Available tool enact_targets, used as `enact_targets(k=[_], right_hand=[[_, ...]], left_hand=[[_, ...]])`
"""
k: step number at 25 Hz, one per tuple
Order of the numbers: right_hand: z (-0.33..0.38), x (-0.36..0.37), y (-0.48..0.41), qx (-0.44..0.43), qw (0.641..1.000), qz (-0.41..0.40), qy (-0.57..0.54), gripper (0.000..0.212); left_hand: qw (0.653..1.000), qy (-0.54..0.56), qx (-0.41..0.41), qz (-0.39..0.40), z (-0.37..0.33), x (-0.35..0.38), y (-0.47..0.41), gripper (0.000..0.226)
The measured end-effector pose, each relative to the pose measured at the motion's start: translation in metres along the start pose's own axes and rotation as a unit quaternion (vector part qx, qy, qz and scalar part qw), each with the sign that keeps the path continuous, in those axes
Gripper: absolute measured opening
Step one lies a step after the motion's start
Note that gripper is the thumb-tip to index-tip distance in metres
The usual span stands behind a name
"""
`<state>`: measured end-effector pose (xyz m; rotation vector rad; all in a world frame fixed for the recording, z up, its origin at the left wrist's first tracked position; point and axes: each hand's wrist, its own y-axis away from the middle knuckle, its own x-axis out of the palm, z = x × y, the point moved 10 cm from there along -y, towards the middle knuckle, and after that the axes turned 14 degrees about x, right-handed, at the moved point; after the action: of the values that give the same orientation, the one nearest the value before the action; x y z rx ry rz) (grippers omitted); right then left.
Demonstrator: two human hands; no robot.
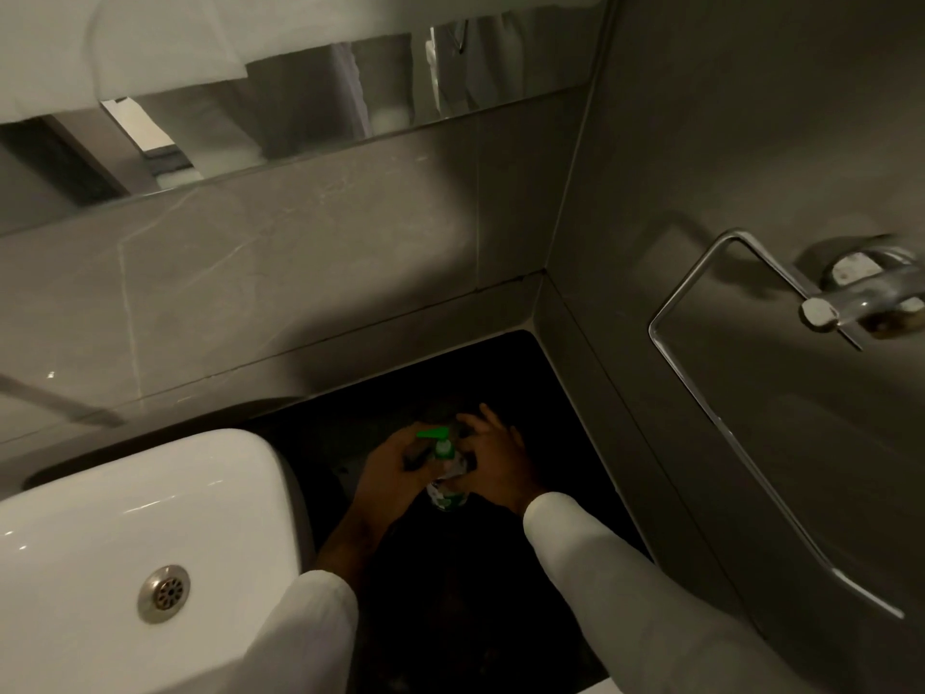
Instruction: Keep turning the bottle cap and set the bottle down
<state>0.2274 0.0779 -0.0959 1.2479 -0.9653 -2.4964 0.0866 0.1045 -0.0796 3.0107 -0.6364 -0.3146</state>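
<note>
A small pump bottle (447, 485) with a green pump head stands on the dark counter (480, 383), right of the basin. My left hand (388, 475) grips the bottle from the left, fingers curled near the pump. From the right, my right hand (493, 465) wraps its fingers round the bottle's upper body. Both arms wear white sleeves. The lower bottle is partly hidden between the hands.
A white basin (125, 533) with a metal drain (164, 593) sits at the lower left. Grey tiled walls meet in a corner behind the counter. A chrome towel ring (701, 373) hangs on the right wall. A mirror (300, 107) runs along the back wall.
</note>
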Motion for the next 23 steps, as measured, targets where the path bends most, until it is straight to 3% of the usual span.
enact_targets(k=[3,7,12,16,19,21,23], right_hand=[[0.000,0.003,-0.004,-0.008,1.000,-0.004,0.003,0.061],[-0.004,0.005,-0.010,0.001,1.000,-0.003,-0.019,0.068],[-0.007,0.012,-0.019,0.003,1.000,0.006,-0.013,0.078],[-0.008,0.011,-0.018,-0.016,1.000,-0.006,-0.007,0.068],[-0.004,0.012,-0.017,-0.028,1.000,-0.005,-0.003,0.062],[-0.003,0.013,-0.017,-0.029,1.000,-0.005,-0.003,0.063],[-0.002,0.013,-0.015,-0.031,1.000,-0.003,0.002,0.061]], left_hand=[[0.992,-0.099,0.067,-0.042,-0.014,-0.007,0.002,0.038],[0.951,-0.258,0.165,-0.029,-0.028,0.001,-0.001,0.008],[0.955,-0.229,0.185,0.010,-0.024,0.004,-0.007,0.035],[0.965,-0.195,0.166,0.054,-0.022,-0.003,-0.009,0.028],[0.965,-0.227,0.120,0.057,-0.025,-0.023,-0.012,0.057],[0.927,-0.310,0.188,0.095,-0.054,-0.021,-0.019,0.050],[0.845,-0.425,0.266,0.186,-0.085,0.000,-0.023,0.035]])
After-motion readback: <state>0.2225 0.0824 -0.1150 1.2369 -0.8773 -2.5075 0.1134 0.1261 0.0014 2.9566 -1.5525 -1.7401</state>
